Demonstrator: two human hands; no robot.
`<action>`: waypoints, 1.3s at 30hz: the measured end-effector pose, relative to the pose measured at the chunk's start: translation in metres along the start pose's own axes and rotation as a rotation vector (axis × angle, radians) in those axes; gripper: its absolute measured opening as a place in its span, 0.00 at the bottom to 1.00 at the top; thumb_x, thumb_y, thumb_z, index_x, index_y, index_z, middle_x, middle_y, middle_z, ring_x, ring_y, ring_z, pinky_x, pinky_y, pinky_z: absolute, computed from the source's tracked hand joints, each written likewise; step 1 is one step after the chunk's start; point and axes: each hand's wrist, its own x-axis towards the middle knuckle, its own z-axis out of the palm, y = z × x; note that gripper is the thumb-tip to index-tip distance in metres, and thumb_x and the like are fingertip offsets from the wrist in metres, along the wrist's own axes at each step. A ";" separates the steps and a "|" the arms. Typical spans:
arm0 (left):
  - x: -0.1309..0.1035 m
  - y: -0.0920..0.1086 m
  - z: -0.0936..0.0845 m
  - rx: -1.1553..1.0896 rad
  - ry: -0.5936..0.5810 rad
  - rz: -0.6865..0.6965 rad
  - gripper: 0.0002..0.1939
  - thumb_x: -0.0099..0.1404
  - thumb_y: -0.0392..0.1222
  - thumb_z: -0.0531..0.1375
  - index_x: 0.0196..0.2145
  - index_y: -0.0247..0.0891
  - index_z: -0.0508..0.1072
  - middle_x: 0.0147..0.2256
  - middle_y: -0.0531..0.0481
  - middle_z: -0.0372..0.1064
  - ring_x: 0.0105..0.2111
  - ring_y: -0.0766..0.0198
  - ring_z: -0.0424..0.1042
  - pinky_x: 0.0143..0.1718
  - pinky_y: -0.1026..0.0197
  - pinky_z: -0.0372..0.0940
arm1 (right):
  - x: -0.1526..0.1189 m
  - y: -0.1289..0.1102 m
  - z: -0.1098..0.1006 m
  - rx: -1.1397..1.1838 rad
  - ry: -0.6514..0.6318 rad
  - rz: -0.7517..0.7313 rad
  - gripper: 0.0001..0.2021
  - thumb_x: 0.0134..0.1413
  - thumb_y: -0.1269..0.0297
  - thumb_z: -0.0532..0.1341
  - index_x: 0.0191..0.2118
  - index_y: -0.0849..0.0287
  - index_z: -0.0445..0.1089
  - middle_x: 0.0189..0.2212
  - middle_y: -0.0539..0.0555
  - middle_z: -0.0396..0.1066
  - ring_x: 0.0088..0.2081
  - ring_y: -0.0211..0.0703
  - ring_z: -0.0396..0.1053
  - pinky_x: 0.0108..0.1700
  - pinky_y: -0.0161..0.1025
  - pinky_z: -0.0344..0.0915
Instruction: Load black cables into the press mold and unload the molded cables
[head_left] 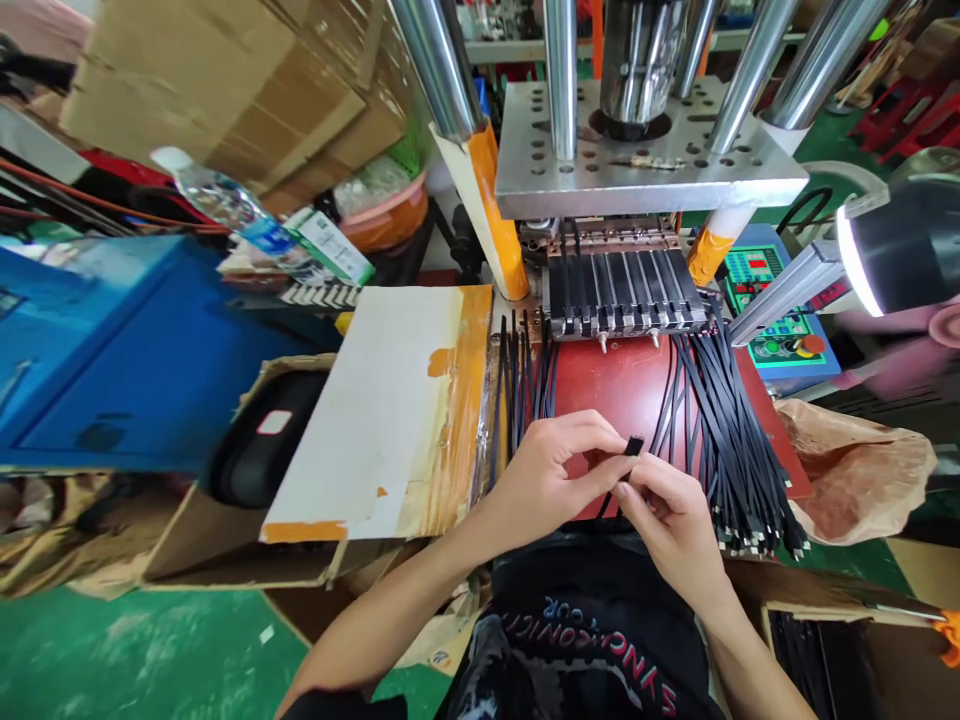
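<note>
Near the front edge of a glossy dark red board (622,375), I see both hands working close together. My left hand (551,470) has its thumb and forefinger pressed together on a small flat black piece (634,447), which sticks up between the fingertips. The right hand (671,505) is just beside it, at three o'clock, with fingers bent inward; I cannot tell if they are clamped on anything. A thin black cord (604,503) hangs below the fingers, but its connection with the piece is hidden.

At twelve o'clock from the hands is a long ribbed metal fixture (626,290) with black strips across it, and above it a thick steel plate (652,185), apart from it.

As for progress, I judge it is partway. The thick bundle of flat black cables (739,440) lies at two o'clock, and the smaller group of black cables (517,375) at eleven o'clock. The piece in the fingers is not yet put down. Which cables are finished, I cannot tell from here.
</note>
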 end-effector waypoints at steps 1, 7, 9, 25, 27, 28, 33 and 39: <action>0.004 0.001 -0.003 0.065 0.024 0.031 0.06 0.73 0.38 0.65 0.36 0.38 0.80 0.34 0.51 0.77 0.33 0.66 0.74 0.37 0.62 0.70 | -0.001 0.004 0.004 -0.005 -0.012 0.034 0.12 0.71 0.63 0.61 0.32 0.56 0.69 0.28 0.48 0.64 0.29 0.38 0.61 0.31 0.36 0.57; 0.069 -0.029 -0.044 0.564 0.298 0.178 0.08 0.75 0.43 0.62 0.38 0.39 0.79 0.43 0.48 0.78 0.52 0.56 0.75 0.59 0.49 0.69 | 0.010 0.004 -0.008 -0.122 -0.403 0.088 0.18 0.71 0.59 0.62 0.27 0.57 0.66 0.27 0.48 0.66 0.29 0.38 0.63 0.32 0.37 0.58; 0.101 -0.055 -0.056 0.652 0.321 0.146 0.07 0.74 0.40 0.62 0.38 0.38 0.79 0.51 0.45 0.77 0.58 0.54 0.73 0.65 0.46 0.64 | 0.041 -0.007 -0.032 -0.213 -0.418 0.047 0.20 0.71 0.55 0.62 0.26 0.57 0.69 0.24 0.47 0.65 0.27 0.37 0.61 0.30 0.37 0.56; 0.092 -0.092 -0.073 0.849 -0.100 0.391 0.19 0.79 0.43 0.55 0.62 0.35 0.72 0.65 0.37 0.69 0.69 0.52 0.65 0.71 0.41 0.61 | 0.268 0.017 -0.058 -0.306 -0.213 -0.118 0.22 0.62 0.49 0.66 0.23 0.58 0.67 0.19 0.47 0.69 0.17 0.33 0.63 0.21 0.32 0.57; 0.092 -0.092 -0.073 0.925 -0.159 0.418 0.20 0.79 0.43 0.56 0.63 0.33 0.71 0.66 0.37 0.68 0.70 0.50 0.64 0.71 0.39 0.60 | 0.269 0.019 -0.057 -0.340 -0.147 -0.140 0.20 0.63 0.55 0.65 0.22 0.57 0.65 0.17 0.47 0.68 0.17 0.34 0.64 0.21 0.32 0.57; 0.094 -0.092 -0.073 0.954 -0.168 0.423 0.20 0.79 0.43 0.56 0.63 0.32 0.71 0.67 0.37 0.68 0.69 0.49 0.64 0.71 0.39 0.60 | 0.269 0.020 -0.057 -0.352 -0.118 -0.151 0.19 0.64 0.57 0.65 0.22 0.57 0.65 0.17 0.46 0.67 0.17 0.34 0.64 0.21 0.33 0.58; 0.103 -0.087 -0.063 1.027 -0.139 0.395 0.20 0.79 0.42 0.55 0.62 0.33 0.72 0.65 0.37 0.71 0.67 0.50 0.67 0.69 0.41 0.62 | 0.269 0.025 -0.060 -0.249 -0.123 -0.128 0.15 0.61 0.54 0.66 0.28 0.58 0.70 0.20 0.47 0.69 0.18 0.35 0.64 0.20 0.33 0.59; 0.097 -0.081 -0.042 1.137 -0.090 0.330 0.25 0.78 0.48 0.56 0.65 0.30 0.70 0.65 0.31 0.69 0.68 0.43 0.65 0.70 0.39 0.59 | 0.276 0.033 -0.056 -0.153 -0.078 -0.104 0.15 0.57 0.52 0.69 0.37 0.61 0.75 0.26 0.51 0.73 0.21 0.37 0.67 0.21 0.34 0.64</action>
